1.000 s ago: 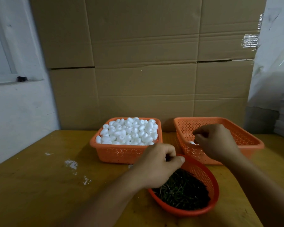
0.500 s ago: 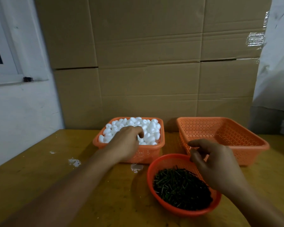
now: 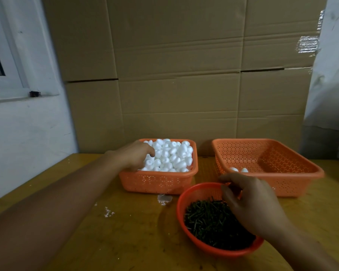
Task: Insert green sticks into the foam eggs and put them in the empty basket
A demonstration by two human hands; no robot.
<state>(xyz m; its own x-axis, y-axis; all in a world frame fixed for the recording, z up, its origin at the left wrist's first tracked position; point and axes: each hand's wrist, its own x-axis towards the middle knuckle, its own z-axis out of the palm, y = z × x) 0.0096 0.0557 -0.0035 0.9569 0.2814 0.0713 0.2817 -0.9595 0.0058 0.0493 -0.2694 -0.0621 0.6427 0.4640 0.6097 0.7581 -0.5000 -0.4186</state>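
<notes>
- Left hand (image 3: 134,156) reaching into the left square orange basket (image 3: 158,180), fingers curled down among the white foam eggs (image 3: 171,156) at the pile's left edge; fingertips buried, so cannot tell whether an egg is actually gripped
- Foam eggs heaped to the rim of that basket, filling it wall to wall
- Right hand (image 3: 250,202) hovering over the far right part of the round red bowl (image 3: 186,194), fingers loosely bent with thumb and forefinger drawn toward each other; nothing plainly seen between them, so cannot tell whether a stick is pinched
- Green sticks (image 3: 209,220) piled loose in the red bowl, a dark tangled mass, partly covered by the right hand
- Right square orange basket (image 3: 282,163) standing behind the bowl and to its right, well apart from the full basket; two finished eggs (image 3: 239,169) lying side by side on its floor against the near wall, otherwise bare mesh showing
- Red bowl sitting nearest the person, just in front of the gap between the two square baskets
- All three containers resting on a yellowish wooden table (image 3: 86,222) with a few white crumbs (image 3: 108,212) scattered left of the bowl
- Stacked cardboard boxes (image 3: 174,75) forming the backdrop, a white wall with a window frame (image 3: 12,75) at the left
</notes>
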